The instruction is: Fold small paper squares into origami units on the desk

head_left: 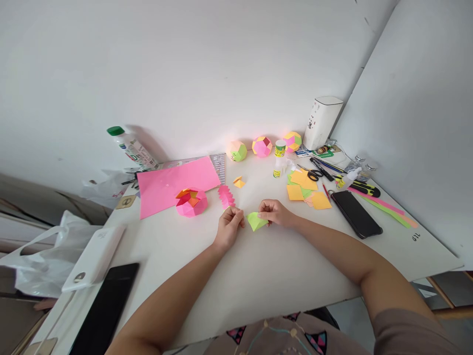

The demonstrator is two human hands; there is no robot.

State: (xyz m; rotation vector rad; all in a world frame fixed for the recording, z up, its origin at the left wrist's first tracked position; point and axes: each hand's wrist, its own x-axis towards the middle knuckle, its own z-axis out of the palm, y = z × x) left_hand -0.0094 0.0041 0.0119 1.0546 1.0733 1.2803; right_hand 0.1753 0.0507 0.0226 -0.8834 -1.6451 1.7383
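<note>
My right hand [274, 212] rests on the white table [258, 276] with its fingers pinched on a folded green paper piece [256, 221]. My left hand [228, 226] sits just left of that piece, fingers curled together; whether they hold anything is hidden. Just beyond my left hand lies a row of folded pink paper units [226, 196]. A half-built pink and orange paper ball [191, 201] stands to the left of them. A small orange folded piece [239, 182] lies farther back.
Pink sheet [173, 185] at left back, three finished paper balls [262, 146] by the wall, glue bottle [280, 157], orange and green squares [306, 190], scissors [314, 173], black phone [355, 213], cutter [364, 188], white box [321, 122]. Tablet [105, 308] and white device [94, 256] at front left.
</note>
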